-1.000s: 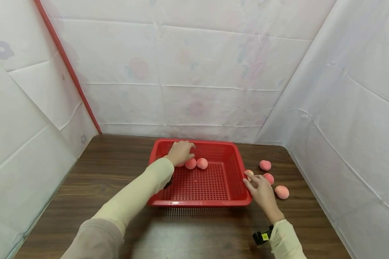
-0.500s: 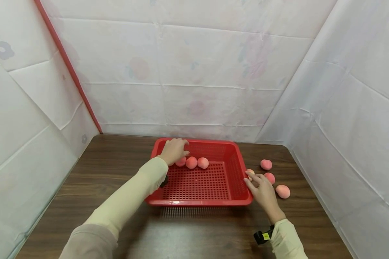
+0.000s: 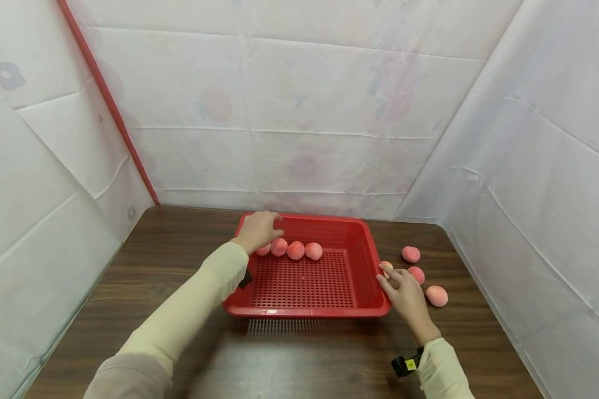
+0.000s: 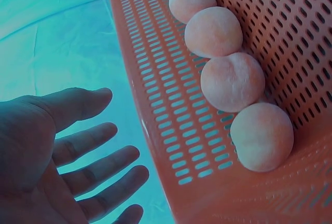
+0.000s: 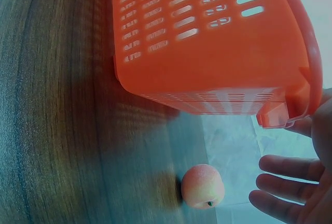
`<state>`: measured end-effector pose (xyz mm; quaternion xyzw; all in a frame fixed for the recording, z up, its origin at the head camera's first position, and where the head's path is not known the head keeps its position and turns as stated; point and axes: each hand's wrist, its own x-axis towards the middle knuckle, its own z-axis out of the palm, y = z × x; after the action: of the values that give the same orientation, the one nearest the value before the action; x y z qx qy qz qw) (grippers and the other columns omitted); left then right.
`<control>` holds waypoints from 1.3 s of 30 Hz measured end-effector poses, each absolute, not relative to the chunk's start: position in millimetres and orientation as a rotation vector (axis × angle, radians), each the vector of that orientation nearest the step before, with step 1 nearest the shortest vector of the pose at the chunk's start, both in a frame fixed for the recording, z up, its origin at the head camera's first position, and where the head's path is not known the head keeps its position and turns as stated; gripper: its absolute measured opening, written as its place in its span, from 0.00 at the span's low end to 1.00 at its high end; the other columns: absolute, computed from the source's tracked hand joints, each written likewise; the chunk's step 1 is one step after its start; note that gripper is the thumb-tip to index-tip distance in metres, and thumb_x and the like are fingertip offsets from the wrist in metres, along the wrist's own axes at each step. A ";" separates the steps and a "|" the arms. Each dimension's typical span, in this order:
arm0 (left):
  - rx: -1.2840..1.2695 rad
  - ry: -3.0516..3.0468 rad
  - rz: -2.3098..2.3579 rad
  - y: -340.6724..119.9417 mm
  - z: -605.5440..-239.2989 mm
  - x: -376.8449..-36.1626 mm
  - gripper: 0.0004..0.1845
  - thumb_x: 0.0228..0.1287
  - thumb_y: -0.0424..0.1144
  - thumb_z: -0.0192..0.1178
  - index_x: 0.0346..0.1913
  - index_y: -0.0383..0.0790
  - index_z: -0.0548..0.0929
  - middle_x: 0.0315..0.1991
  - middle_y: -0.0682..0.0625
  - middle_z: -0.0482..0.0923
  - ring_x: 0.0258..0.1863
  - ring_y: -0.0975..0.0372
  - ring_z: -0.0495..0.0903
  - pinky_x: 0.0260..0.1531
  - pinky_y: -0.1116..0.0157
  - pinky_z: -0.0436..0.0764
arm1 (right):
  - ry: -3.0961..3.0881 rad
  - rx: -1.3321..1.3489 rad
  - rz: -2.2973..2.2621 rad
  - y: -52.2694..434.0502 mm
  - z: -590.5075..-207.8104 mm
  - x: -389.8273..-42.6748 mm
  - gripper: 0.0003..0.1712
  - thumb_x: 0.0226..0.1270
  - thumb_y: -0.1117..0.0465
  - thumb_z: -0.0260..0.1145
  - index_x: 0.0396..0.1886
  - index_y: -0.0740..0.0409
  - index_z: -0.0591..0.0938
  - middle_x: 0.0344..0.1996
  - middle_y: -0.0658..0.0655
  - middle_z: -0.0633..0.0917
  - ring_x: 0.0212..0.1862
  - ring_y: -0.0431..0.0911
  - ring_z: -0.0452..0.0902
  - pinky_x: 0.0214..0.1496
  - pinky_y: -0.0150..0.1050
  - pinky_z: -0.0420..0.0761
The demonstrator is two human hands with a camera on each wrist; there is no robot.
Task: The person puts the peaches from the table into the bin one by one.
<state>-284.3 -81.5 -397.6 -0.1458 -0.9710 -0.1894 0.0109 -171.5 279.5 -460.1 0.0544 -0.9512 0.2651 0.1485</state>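
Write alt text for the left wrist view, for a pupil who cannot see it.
Four round, peach-like fruits lie in a diagonal row inside a perforated orange-red basket. The person's left grip, a bare open hand, is at the lower left, apart from the fruits and holding nothing.

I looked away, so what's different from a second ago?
The person's open left hand moved leftward, showing more of the row of round pink peaches in the red, rectangular plastic basket. I see nothing picked up or let go. The right hand stayed at the basket's rim; basket and peaches stayed put.
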 end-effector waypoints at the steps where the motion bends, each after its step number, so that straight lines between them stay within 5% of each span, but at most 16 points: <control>1: -0.453 -3.031 -0.590 -82.7 -397.0 -284.1 0.20 0.63 0.44 0.65 0.56 0.40 0.82 0.48 0.46 0.85 0.50 0.49 0.82 0.50 0.46 0.76 | -2.735 0.156 0.761 279.6 -460.1 -171.4 0.21 0.66 0.53 0.67 0.57 0.54 0.83 0.39 0.61 0.83 0.38 0.52 0.77 0.37 0.44 0.76; 25: -0.376 -3.036 -0.613 -111.5 -384.7 -271.4 0.22 0.62 0.44 0.65 0.57 0.38 0.81 0.53 0.42 0.83 0.56 0.46 0.79 0.57 0.43 0.72 | -2.735 0.177 0.742 279.2 -459.7 -170.6 0.21 0.65 0.54 0.67 0.57 0.55 0.83 0.37 0.61 0.83 0.36 0.50 0.76 0.36 0.43 0.75; 39: -0.335 -3.012 -0.580 -135.2 -386.2 -263.6 0.21 0.63 0.43 0.64 0.55 0.35 0.81 0.50 0.38 0.84 0.51 0.44 0.81 0.53 0.43 0.75 | -2.740 0.173 0.741 278.2 -457.0 -170.6 0.21 0.66 0.54 0.67 0.57 0.56 0.83 0.38 0.61 0.83 0.38 0.52 0.77 0.37 0.44 0.76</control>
<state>-263.6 -135.2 -386.2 -0.1086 -0.9758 -0.1879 0.0281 -170.6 278.2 -457.0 0.0601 -0.9528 0.2578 0.1484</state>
